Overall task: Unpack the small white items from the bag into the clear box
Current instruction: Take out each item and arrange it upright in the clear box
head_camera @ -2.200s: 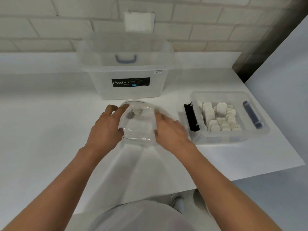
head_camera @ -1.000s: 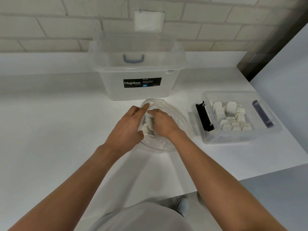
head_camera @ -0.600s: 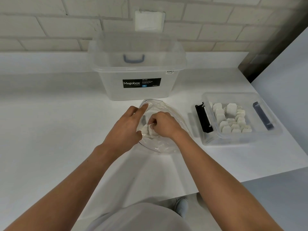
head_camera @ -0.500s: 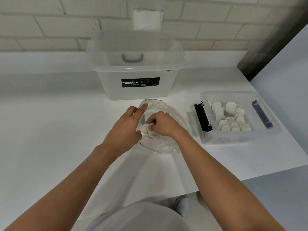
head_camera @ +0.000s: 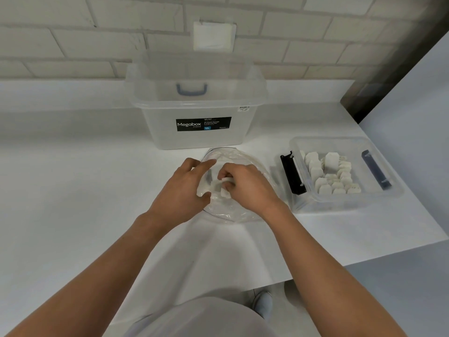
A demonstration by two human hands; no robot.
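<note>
A clear plastic bag (head_camera: 233,210) lies on the white table in front of me, its mouth facing the wall. My left hand (head_camera: 184,190) holds the bag's left edge between thumb and fingers. My right hand (head_camera: 245,186) is inside the bag, its fingers curled round small white items (head_camera: 224,188). To the right stands a low clear box (head_camera: 345,203) with several small white items (head_camera: 330,176) lying in it.
A tall clear Megabox storage bin (head_camera: 194,110) with a blue handle stands against the brick wall behind the bag. The low box has a black latch (head_camera: 291,176) on its left end and a blue one on its right. The table's edge runs near the box's right side.
My right hand went into the bag and its fingers closed round white items. My left hand kept its hold on the bag's edge.
</note>
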